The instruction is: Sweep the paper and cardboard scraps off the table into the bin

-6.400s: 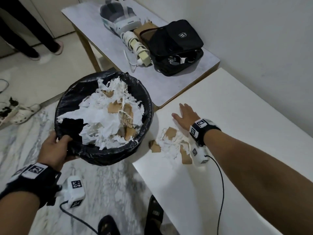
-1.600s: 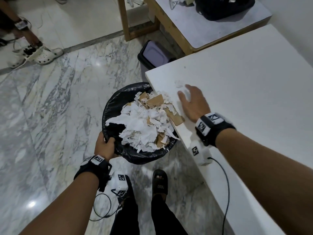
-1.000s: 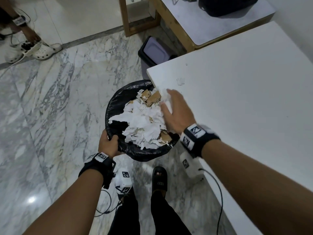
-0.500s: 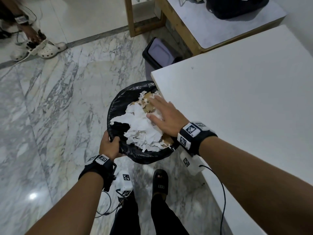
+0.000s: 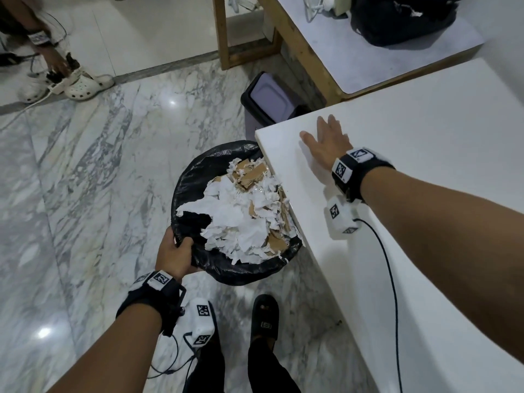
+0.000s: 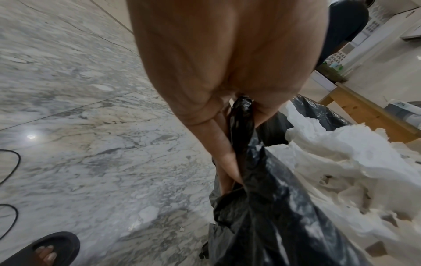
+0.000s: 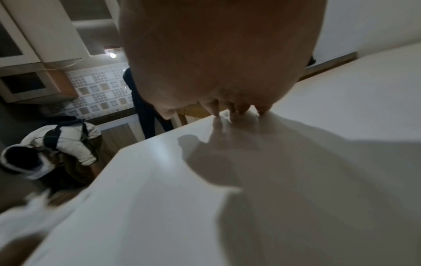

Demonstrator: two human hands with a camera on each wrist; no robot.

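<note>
A round bin (image 5: 198, 177) lined with a black bag hangs beside the white table's (image 5: 425, 165) left edge, heaped with torn white paper and brown cardboard scraps (image 5: 246, 217). My left hand (image 5: 174, 252) grips the bin's near rim, thumb inside; in the left wrist view my left hand (image 6: 230, 144) pinches the black liner (image 6: 262, 207) next to the white paper (image 6: 341, 162). My right hand (image 5: 326, 141) lies flat with fingers spread on the table near its far left corner. The right wrist view shows its fingertips (image 7: 215, 112) touching the bare tabletop (image 7: 182, 207).
A small dark bin with a grey lid (image 5: 270, 99) stands on the marble floor beyond the table corner. A wooden-framed grey table (image 5: 368, 52) with a black bag (image 5: 402, 18) adjoins behind. My sandalled foot (image 5: 265, 319) is below the bin. Another person crouches at far left (image 5: 54, 63).
My right hand left the heap in the bin and moved back onto the table, flat near its far corner. The small scrap seen there earlier is no longer visible. The left hand keeps its hold.
</note>
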